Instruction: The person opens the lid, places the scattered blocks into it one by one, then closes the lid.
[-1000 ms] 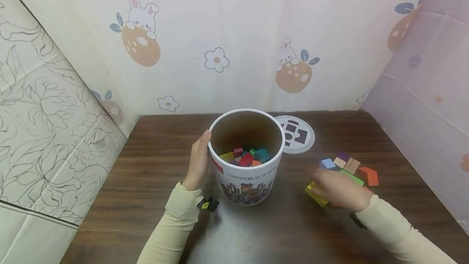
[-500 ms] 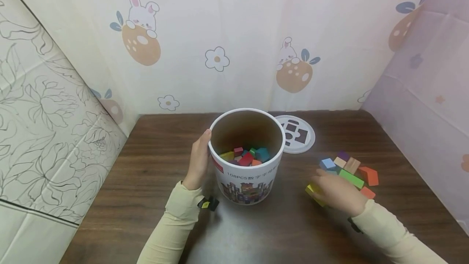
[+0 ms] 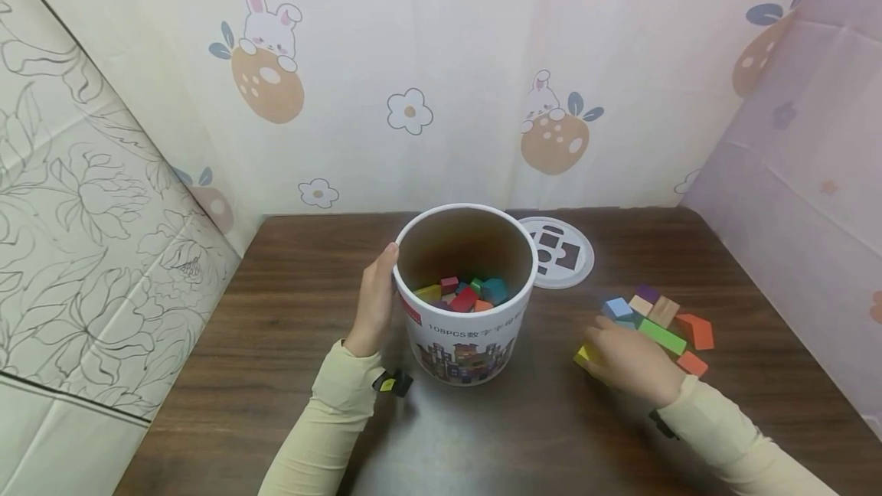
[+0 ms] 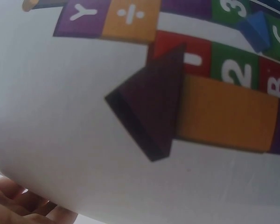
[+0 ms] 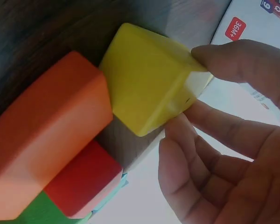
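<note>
A white bucket with printed pictures of blocks stands on the table, with several coloured blocks inside. My left hand grips its left side, the thumb at the rim; most of the fingers are hidden behind the wall. In the left wrist view, the bucket's printed wall fills most of the frame. My right hand is low over a pile of blocks to the right. It pinches a yellow block between thumb and fingers. An orange block and a red block lie beside the yellow one.
A white lid with shaped cut-outs lies behind the bucket, to its right. Loose blocks around the right hand include a green block, a light blue block and an orange block. The wooden table meets a patterned curtain behind.
My right hand, blurred and moving among the blocks a second ago, has settled at the yellow block. The left hand and the bucket stay in place.
</note>
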A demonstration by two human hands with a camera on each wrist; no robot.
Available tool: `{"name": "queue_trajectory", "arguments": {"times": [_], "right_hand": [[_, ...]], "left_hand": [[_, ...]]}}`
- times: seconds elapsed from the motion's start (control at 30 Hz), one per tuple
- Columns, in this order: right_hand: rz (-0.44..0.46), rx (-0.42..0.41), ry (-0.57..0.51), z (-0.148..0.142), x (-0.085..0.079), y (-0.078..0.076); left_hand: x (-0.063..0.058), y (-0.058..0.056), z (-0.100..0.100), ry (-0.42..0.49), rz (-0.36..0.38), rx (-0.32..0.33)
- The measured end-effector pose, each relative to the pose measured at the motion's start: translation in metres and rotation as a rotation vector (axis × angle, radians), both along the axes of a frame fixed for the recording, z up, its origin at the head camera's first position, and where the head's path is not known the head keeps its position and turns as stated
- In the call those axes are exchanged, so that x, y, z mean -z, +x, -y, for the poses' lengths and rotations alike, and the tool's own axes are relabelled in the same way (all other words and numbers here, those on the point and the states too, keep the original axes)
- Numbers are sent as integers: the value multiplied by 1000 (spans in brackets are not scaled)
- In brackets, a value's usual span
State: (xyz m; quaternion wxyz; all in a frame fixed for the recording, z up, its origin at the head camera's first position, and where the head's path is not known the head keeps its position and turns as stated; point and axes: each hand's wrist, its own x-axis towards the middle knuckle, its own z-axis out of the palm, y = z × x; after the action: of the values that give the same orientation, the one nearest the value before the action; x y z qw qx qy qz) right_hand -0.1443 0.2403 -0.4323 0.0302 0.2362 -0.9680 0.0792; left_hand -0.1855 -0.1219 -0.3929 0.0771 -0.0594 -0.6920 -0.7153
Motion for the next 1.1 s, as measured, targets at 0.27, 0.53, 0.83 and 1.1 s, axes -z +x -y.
{"name": "queue_trajectory", "arguments": {"times": [0.27, 0.53, 0.83, 1.1], "right_hand": [[31, -19, 4, -2, -6, -5], [63, -17, -82, -2, -31, -11], [80, -3, -111, 5, -78, -26], [7, -44, -93, 17, -126, -37]], "left_hand": [[0, 0, 0, 3, 6, 0], [-3, 2, 0, -7, 30, -5], [-4, 2, 0, 1, 40, -10], [-6, 3, -1, 2, 34, -8]]}}
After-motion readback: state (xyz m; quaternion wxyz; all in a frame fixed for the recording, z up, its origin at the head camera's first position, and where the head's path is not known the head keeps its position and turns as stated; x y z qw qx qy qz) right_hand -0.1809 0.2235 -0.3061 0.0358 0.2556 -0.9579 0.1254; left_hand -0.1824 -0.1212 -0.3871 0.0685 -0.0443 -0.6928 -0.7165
